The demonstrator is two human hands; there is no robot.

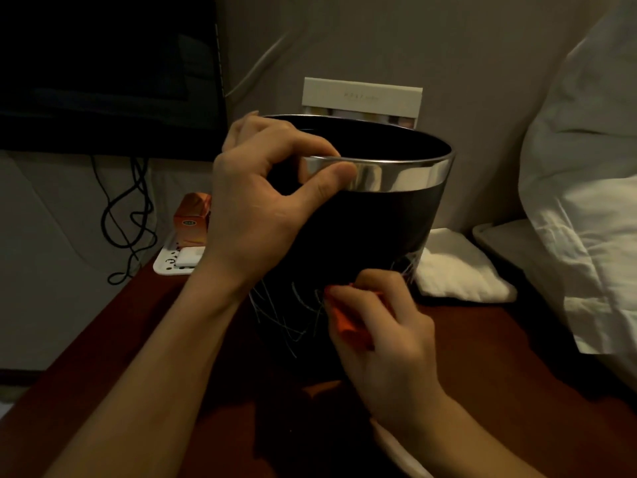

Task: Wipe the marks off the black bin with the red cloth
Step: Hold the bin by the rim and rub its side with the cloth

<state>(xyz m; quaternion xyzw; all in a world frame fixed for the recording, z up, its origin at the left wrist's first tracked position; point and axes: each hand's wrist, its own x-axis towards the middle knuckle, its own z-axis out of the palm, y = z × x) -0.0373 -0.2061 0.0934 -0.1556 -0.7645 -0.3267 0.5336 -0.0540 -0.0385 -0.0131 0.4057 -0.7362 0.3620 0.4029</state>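
Note:
A black bin (372, 229) with a shiny silver rim band stands on a dark red-brown table (489, 357). Thin white scribble marks (286, 315) cross its lower front wall. My left hand (262, 205) grips the near-left rim, thumb on the silver band and fingers over the edge. My right hand (386, 336) holds a bunched red cloth (344, 322) and presses it against the bin's lower front, just right of the marks. More white marks show at the bin's lower right edge.
A folded white towel (462, 274) lies right of the bin, with white bedding (586, 167) beyond. Behind the bin stands a pale box (362, 98). At left are an orange carton (193, 219), a white tray (172, 263), black cables (127, 215) and a dark screen (103, 63).

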